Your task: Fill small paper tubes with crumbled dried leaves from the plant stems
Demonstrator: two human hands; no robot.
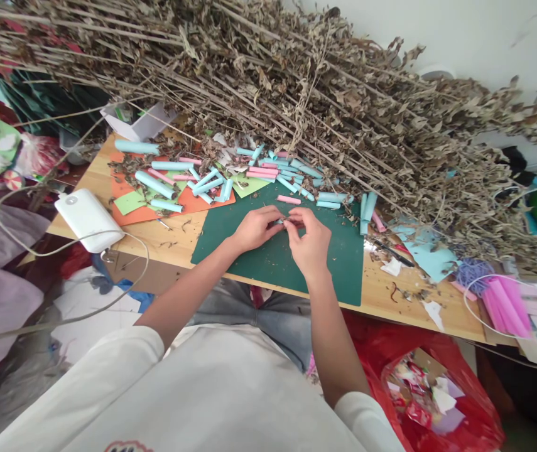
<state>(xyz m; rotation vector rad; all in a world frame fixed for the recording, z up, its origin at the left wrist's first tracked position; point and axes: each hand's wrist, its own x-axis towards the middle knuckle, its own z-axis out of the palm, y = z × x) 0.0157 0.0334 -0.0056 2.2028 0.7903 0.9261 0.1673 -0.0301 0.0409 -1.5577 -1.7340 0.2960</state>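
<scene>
1. Left hand [259, 227]: fingertips pinched on a small pale piece [279, 221] above the green mat [338, 270], near the middle of the bench's [381, 285] near edge. It looks light and easily crushed; hold it gently by the ends.
2. Right hand [309, 233]: thumb and fingertips closed on its other side.
3. Left end: white power bank [89, 220].
4. Far edge: dried stalks [259, 81].
5. Below the near edge, right: red bag [475, 402] of scraps.

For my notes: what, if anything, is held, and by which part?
The left hand and right hand pinch a small pale piece between them; by which part cannot be told.
</scene>
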